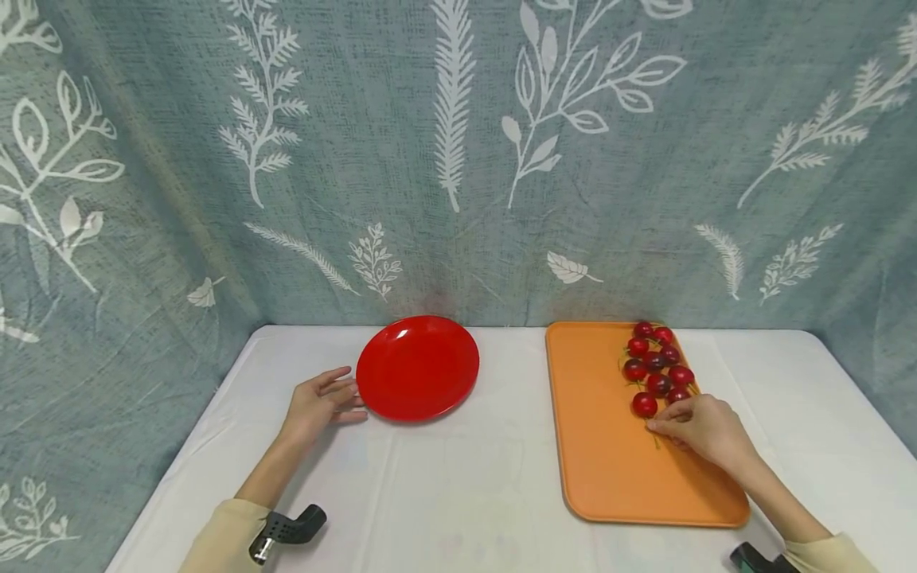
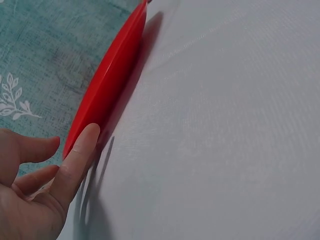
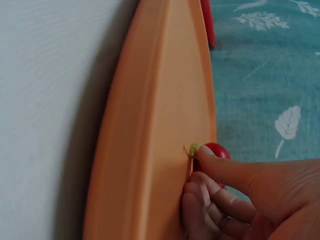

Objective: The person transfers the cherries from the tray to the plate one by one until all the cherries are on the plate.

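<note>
Altogether nine cherries (image 1: 657,364), one plate (image 1: 418,367)

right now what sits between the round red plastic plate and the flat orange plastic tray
Nothing: in the head view only bare white tablecloth lies between the round red plastic plate and the flat orange plastic tray.

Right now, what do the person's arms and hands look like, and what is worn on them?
Both hands are bare: left hand, right hand. Each forearm ends in a pale cream sleeve. A black wrist-mounted device sits at the left cuff; another black one at the right.
</note>
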`<state>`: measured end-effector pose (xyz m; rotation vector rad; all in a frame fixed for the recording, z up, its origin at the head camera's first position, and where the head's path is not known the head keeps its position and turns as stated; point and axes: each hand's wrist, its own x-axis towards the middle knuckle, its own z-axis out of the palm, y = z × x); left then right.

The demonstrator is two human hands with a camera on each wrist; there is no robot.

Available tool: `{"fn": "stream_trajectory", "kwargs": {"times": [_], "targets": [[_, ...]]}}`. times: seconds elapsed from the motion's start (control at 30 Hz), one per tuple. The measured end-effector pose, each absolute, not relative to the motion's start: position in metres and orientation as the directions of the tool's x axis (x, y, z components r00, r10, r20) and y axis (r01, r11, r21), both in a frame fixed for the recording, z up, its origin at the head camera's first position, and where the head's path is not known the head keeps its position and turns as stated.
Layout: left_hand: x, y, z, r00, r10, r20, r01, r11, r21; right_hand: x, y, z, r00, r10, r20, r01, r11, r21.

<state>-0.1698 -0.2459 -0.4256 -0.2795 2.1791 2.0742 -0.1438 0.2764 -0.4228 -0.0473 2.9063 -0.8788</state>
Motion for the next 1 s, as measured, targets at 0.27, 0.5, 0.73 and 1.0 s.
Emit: {"fn": "stream_trajectory", "kwargs": {"times": [0.27,0.5,0.73,1.0], "targets": [[-0.167,-0.243,-0.430,-0.974,-0.040,-0.224,-0.227,0.079,0.971,-0.144,0.269,-0.421,-0.997,-0.052,-0.049,-0.018,0.841,-0.541],[-0.168,-0.242,-0.432,-0.974,-0.048,-0.221,-0.224,0.093,0.970,-0.144,0.265,-0.421,-0.995,-0.043,-0.089,0.015,0.825,-0.565],[-0.169,-0.240,-0.431,-0.966,-0.080,-0.247,-0.256,0.120,0.959,-0.145,0.267,-0.420,-0.993,-0.055,-0.101,0.013,0.822,-0.569],[-0.168,-0.240,-0.431,-0.968,-0.083,-0.239,-0.248,0.126,0.961,-0.145,0.267,-0.413,-0.994,-0.037,-0.107,0.031,0.822,-0.569]]}}
